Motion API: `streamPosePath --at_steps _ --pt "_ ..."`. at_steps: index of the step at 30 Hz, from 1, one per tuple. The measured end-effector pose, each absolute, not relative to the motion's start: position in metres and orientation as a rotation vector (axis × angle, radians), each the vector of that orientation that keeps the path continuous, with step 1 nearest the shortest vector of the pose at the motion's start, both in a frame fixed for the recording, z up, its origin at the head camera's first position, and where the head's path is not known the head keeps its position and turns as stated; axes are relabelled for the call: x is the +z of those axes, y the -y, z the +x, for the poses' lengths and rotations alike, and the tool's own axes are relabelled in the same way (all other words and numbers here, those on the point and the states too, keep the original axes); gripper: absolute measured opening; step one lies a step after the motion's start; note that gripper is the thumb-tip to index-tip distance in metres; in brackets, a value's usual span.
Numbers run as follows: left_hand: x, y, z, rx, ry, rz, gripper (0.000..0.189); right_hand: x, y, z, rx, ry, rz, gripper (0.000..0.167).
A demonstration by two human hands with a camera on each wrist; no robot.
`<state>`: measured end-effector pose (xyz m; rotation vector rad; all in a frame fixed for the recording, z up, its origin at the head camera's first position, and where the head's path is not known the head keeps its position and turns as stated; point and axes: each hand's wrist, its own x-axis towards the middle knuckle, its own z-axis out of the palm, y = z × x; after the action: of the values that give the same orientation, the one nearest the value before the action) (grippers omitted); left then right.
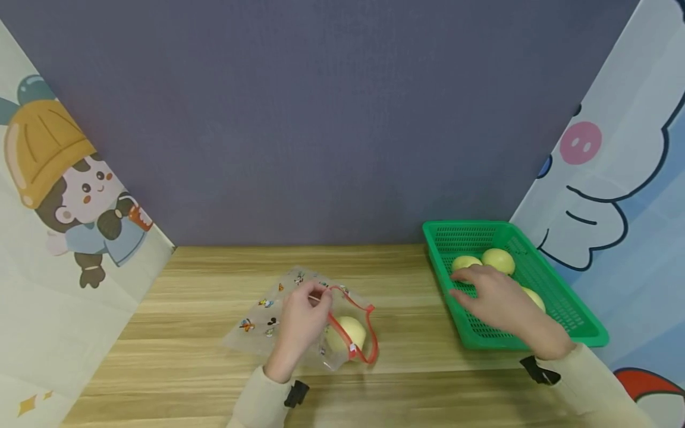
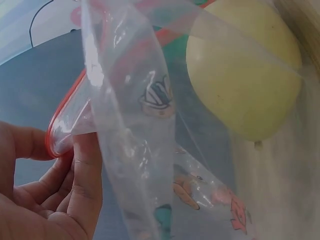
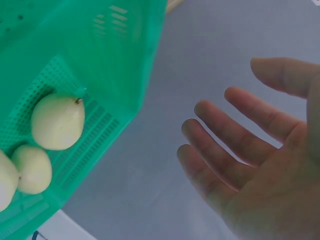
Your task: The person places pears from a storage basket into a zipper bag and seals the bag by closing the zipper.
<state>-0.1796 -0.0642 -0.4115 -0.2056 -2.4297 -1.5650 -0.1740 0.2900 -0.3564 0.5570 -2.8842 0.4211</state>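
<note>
My left hand (image 1: 306,315) pinches the red zip edge of a clear plastic zip bag (image 1: 255,340) printed with small cartoon figures. The bag lies on the table, its red-rimmed mouth spread apart toward the right. A pale yellow pear (image 1: 353,334) is inside, near that mouth; the left wrist view shows the pear (image 2: 245,70) through the film. Over the left part of a green plastic basket (image 1: 559,303), my right hand (image 1: 497,300) hovers with fingers extended and nothing in it. In the right wrist view its palm and spread fingers (image 3: 215,127) are bare.
Inside the basket lie three pears, one at the back (image 1: 499,260), another beside it (image 1: 464,261), and one partly behind my right hand (image 1: 535,298). A grey panel (image 1: 342,131) stands behind the wooden table (image 1: 203,285). Cartoon-printed sheets flank both sides.
</note>
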Motion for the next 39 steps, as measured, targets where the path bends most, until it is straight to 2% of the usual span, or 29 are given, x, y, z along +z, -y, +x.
streamPosePath --at_steps 15,26,39 --pt "-0.415 0.068 -0.182 -1.589 2.411 -0.201 0.006 -0.365 -0.324 -0.185 0.367 2.95 0.389 0.046" --pt "-0.415 0.07 -0.18 -1.597 2.401 -0.2 0.007 -0.375 -0.339 -0.19 0.305 2.905 0.297 0.078" --pt "-0.415 0.071 -0.177 -1.609 2.391 -0.196 0.007 -0.389 -0.358 -0.192 0.315 2.998 0.227 0.092"
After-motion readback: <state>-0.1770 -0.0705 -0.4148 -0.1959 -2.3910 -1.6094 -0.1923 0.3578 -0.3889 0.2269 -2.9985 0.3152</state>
